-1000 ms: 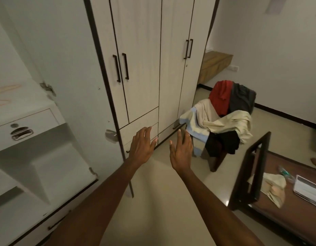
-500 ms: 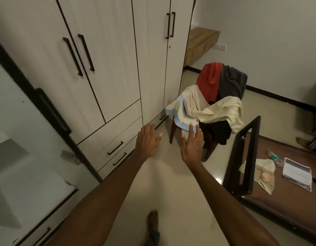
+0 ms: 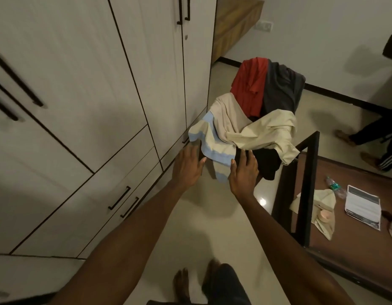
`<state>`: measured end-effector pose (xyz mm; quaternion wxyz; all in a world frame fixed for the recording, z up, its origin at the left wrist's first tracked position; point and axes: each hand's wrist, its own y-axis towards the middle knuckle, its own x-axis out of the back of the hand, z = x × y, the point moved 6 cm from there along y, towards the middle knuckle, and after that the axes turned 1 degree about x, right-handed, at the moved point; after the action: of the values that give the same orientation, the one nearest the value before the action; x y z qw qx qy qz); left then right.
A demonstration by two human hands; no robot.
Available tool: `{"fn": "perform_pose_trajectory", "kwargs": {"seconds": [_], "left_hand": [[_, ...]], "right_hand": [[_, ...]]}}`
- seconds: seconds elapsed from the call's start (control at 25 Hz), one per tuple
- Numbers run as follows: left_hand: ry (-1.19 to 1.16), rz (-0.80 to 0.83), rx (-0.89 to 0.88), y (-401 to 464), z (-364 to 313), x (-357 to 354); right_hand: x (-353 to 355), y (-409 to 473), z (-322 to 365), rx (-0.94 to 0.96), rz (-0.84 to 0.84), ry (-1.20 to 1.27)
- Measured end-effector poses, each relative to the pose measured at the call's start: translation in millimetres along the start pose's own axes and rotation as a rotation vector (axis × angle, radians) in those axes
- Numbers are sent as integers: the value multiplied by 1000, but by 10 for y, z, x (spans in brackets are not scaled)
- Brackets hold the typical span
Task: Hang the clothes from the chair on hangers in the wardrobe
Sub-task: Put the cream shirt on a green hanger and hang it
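A chair stands by the wardrobe's right end, almost buried under clothes: a red garment (image 3: 250, 84) and a dark grey one (image 3: 281, 89) over the back, a beige garment (image 3: 263, 130) on top, a cream and light-blue striped piece (image 3: 209, 142) hanging off the front, a black one (image 3: 267, 161) below. My left hand (image 3: 187, 166) and my right hand (image 3: 243, 172) are stretched out with straight fingers just in front of the striped piece, holding nothing. The white wardrobe (image 3: 102, 73) with black handles fills the left; its doors here are closed.
A dark brown table (image 3: 353, 245) with a black frame (image 3: 305, 186) stands at the right, carrying a cloth, a small bottle and a booklet (image 3: 362, 210). Another person's legs (image 3: 375, 137) are at the far right. My bare feet (image 3: 182, 285) show on the pale floor.
I have walked closer to the chair, and the view has swung right, away from the open wardrobe section. Both hands have advanced towards the hanging striped garment.
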<state>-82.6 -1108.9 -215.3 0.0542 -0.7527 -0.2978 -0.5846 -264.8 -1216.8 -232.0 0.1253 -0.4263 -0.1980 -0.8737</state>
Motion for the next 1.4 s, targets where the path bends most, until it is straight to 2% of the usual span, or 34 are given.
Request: {"fn": "perform_pose_trajectory", "kwargs": {"seconds": [0.24,0.4,0.56,0.8,1.08,1.2,1.32,1.4], "left_hand": [[-66,35,6,855,-259,-822],[-137,77,141,1438,-374,-1512],[-171,204,222,2052,-571,-2155],[-138,261,210,2775,-796,-2963],[-168,364,161,3016,-1115,-3611],[-152,436,184,2981,-1131,-3767],[-125,491,209,2948,-1114,-3850],[-124,523,207,2960,-1160,-3889]], "right_hand": [[-411,1073,-918,-89,32,-17],[-772,2025,-1686,-154,114,-59],[-1063,2949,-2323,-227,154,-87],[-1497,3952,-3152,-283,231,-195],[-1611,4225,-4050,-638,273,-300],[-1587,4315,-4179,-558,292,-353],[-1486,4386,-4187,-545,244,-340],[-1423,4395,-4159,-472,218,-328]]}}
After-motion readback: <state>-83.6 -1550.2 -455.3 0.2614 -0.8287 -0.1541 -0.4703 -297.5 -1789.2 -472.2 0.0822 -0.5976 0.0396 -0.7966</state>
